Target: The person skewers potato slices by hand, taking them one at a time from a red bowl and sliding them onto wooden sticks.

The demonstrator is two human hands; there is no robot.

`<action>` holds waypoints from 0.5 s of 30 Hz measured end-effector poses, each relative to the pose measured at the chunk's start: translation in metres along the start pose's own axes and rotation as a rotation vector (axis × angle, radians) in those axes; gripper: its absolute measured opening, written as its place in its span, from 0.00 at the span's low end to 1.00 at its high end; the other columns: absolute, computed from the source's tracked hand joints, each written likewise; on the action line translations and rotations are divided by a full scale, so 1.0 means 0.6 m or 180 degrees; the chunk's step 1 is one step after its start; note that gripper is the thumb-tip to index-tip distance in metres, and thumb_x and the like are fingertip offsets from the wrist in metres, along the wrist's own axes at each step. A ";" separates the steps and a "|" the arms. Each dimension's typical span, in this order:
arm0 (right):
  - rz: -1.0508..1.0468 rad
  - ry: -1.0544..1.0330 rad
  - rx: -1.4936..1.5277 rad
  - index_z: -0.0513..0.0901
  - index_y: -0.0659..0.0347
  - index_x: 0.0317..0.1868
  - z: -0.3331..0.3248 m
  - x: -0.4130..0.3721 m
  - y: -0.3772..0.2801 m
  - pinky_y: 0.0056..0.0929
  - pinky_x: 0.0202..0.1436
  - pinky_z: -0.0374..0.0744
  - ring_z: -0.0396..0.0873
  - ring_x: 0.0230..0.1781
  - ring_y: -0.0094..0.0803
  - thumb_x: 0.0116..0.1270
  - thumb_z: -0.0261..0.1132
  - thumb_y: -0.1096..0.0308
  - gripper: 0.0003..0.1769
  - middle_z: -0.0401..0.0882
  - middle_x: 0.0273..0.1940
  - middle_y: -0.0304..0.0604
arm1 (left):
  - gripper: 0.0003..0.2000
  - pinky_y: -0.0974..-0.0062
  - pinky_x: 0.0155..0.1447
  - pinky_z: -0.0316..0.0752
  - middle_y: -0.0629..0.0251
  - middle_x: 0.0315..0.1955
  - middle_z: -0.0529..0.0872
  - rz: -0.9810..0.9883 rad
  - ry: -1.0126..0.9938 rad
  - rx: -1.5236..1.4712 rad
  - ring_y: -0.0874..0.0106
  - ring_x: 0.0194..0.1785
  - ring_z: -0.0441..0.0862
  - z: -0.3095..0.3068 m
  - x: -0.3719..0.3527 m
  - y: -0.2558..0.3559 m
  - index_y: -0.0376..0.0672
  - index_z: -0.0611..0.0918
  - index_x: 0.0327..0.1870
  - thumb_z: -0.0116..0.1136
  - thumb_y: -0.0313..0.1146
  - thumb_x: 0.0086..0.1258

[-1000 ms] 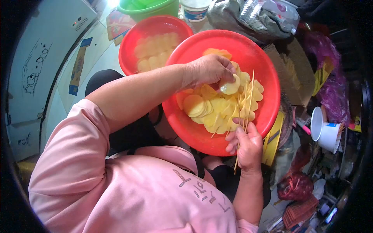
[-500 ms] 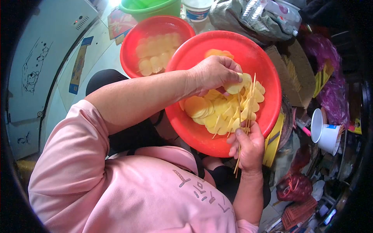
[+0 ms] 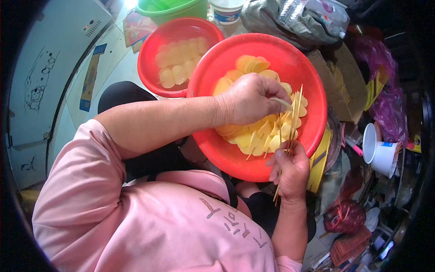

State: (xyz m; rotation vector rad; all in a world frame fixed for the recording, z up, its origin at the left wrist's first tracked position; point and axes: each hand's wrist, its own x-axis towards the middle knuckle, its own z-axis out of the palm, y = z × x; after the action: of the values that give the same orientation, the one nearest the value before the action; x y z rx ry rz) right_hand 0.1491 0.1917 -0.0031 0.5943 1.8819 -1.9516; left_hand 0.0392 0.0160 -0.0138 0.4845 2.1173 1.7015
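Observation:
My left hand [image 3: 253, 99] is above the large red basin [image 3: 312, 81], pinching a pale yellow slice [image 3: 282, 104] seen nearly edge-on. Several thin wooden sticks [image 3: 297, 109] are held in my right hand [image 3: 291, 170], at the basin's near right edge. One stick points up towards the slice; whether it touches the slice cannot be made out. Under and around my hands lie many yellow slices [image 3: 247, 138], some with sticks in them. More round slices [image 3: 251, 64] overlap at the basin's far side.
A smaller red basin [image 3: 147, 59] holds rows of pale slices in liquid. Behind it are a green tub [image 3: 174, 12] and a white bucket [image 3: 226, 13]. At the right are a cardboard box [image 3: 333, 95], purple plastic [image 3: 385, 86] and a tipped white container [image 3: 383, 156].
My left hand has lowered slightly, and its slice has turned from face-on to nearly edge-on. More slices at the basin's far side are uncovered. My right hand has barely moved.

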 end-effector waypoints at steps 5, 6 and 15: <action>-0.0138 -0.0003 0.0065 0.69 0.60 0.43 0.002 0.001 0.002 0.16 0.11 0.61 0.65 0.09 0.19 0.67 0.58 0.71 0.07 0.78 0.23 0.43 | 0.08 0.80 0.44 0.77 0.70 0.34 0.84 -0.0469 -0.0063 -0.0926 0.80 0.38 0.79 0.000 0.002 0.009 0.40 0.83 0.44 0.56 0.31 0.69; -0.0134 -0.0003 0.0065 0.69 0.60 0.43 0.002 0.001 0.002 0.16 0.11 0.61 0.65 0.09 0.19 0.67 0.58 0.71 0.07 0.78 0.23 0.43 | 0.08 0.80 0.43 0.77 0.70 0.35 0.84 -0.0405 -0.0015 -0.0974 0.80 0.38 0.80 0.000 0.002 0.009 0.40 0.82 0.45 0.56 0.32 0.70; -0.0249 -0.0247 0.0252 0.69 0.63 0.43 0.005 -0.004 -0.003 0.15 0.12 0.64 0.65 0.10 0.18 0.67 0.57 0.71 0.07 0.78 0.23 0.44 | 0.10 0.76 0.42 0.79 0.65 0.36 0.84 -0.1580 0.0080 -0.2299 0.74 0.38 0.83 -0.016 0.018 0.018 0.42 0.82 0.45 0.62 0.31 0.64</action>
State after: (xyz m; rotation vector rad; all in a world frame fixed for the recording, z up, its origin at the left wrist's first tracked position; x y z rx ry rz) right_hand 0.1499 0.1890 -0.0006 0.4665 1.8136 -2.0759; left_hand 0.0255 0.0151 -0.0020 -0.2537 1.3200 1.9718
